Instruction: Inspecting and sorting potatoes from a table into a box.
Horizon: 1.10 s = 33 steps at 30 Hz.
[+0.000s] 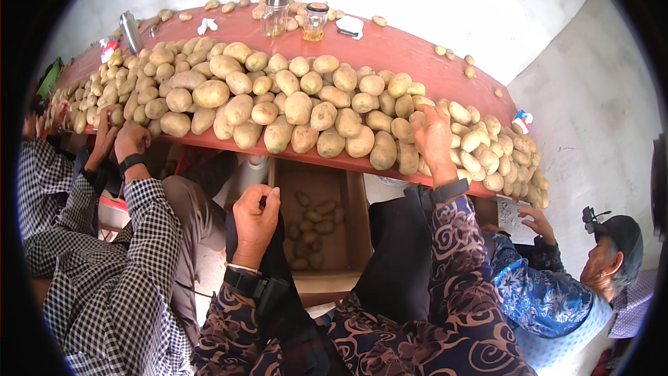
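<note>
A long heap of potatoes covers the near side of a red table. My right hand reaches into the right part of this heap, its fingers against the potatoes; whether it grips one is hard to see. Below the table edge my left hand is held up with curled fingers, the thumb against the index finger and nothing visible in it. Between my knees stands a cardboard box with several smaller potatoes at its bottom.
A lidded glass mug, a glass jar and a steel bottle stand behind the heap. A person in a checked shirt works at my left, with hands at the potatoes. Another person in a blue patterned top sits at my right.
</note>
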Available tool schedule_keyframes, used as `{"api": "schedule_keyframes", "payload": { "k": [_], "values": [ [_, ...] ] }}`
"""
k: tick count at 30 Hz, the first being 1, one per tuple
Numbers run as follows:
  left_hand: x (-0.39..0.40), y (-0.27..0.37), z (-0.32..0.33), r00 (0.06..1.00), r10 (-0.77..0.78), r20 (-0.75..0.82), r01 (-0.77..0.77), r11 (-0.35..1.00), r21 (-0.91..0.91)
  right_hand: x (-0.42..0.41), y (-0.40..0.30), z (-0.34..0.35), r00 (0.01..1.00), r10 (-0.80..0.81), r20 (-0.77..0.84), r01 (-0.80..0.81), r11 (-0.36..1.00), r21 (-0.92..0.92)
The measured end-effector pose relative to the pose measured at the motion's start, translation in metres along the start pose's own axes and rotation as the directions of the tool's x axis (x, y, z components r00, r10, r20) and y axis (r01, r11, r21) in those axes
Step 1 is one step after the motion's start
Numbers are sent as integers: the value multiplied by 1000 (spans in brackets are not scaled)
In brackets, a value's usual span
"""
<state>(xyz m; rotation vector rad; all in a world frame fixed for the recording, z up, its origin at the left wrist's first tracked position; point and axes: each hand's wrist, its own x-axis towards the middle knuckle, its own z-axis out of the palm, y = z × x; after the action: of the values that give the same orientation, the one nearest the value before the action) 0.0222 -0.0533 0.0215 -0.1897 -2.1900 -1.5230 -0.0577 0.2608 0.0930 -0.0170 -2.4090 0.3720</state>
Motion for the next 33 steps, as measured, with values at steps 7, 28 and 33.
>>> {"api": "schedule_keyframes", "payload": {
  "k": [7, 28, 33],
  "values": [
    [3, 3, 1, 1000, -12, 9, 12, 1000, -10, 11, 34, 14, 975, 28, 222, 29, 968, -249],
    [1, 9, 2, 1000, 10, 21, -10, 1000, 0, -7, -5, -17, 824, 91, 559, -459, 687, 564],
    [0, 5, 0, 1000, -1, 16, 1, 1000, 11, -5, 11, 10, 960, -91, 264, 121, 988, -98]
  ]
}}
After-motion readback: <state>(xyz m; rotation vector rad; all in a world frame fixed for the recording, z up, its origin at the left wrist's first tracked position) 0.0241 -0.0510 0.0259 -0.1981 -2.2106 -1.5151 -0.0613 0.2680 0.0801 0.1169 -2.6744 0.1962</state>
